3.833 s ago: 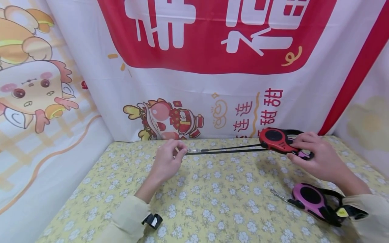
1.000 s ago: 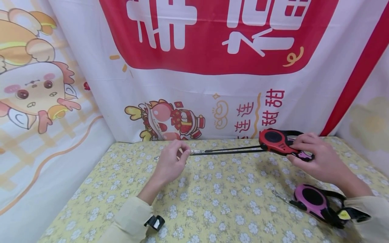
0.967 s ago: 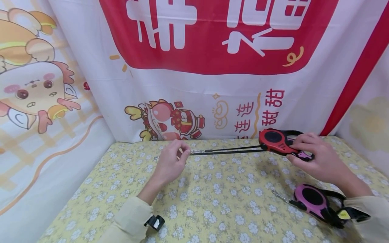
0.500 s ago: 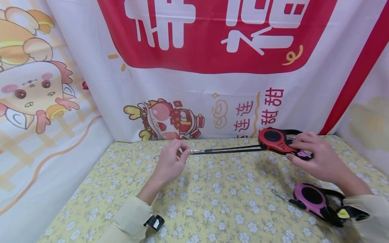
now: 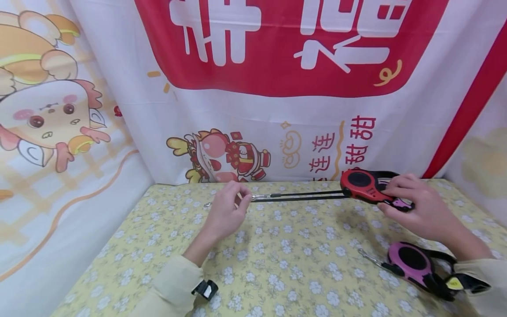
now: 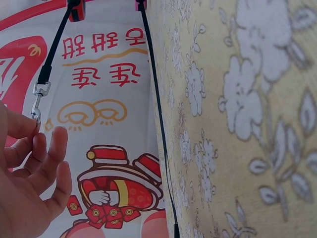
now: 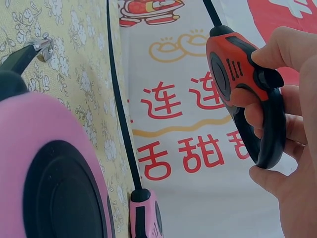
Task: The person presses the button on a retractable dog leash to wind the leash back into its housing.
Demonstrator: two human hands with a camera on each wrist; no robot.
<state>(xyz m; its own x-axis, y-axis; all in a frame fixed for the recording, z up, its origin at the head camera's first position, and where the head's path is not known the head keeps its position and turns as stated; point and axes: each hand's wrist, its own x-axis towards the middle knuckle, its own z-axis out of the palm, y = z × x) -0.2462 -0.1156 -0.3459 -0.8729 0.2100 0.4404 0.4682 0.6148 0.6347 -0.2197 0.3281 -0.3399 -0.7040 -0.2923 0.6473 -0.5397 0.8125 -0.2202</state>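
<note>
My right hand [image 5: 421, 209] grips the handle of a red and black retractable dog leash [image 5: 359, 184], held above the table. Its black strap [image 5: 313, 193] runs straight leftward to a metal clip [image 6: 36, 106]. Between thumb and forefinger my left hand [image 5: 225, 211] pinches that clip; the other fingers are loosely bent. Behind the red leash lies a pink leash [image 7: 143, 218], mostly hidden from the head view. Its strap [image 7: 119, 99] stretches along the table, ending in a clip [image 5: 207, 205] left of my left hand. Near my right forearm lies another pink leash [image 5: 412, 262], its strap drawn in.
A yellow flowered cloth [image 5: 277, 264] covers the table. White printed fabric [image 5: 257, 105] hangs at the back edge, close behind both hands. More printed fabric [image 5: 59, 198] closes off the left side. The nearer pink leash's metal clip [image 5: 368, 255] points left.
My left hand sits slightly farther right than in the earliest frame, so the far clip shows more. Both holds are the same; the head view has shifted a little.
</note>
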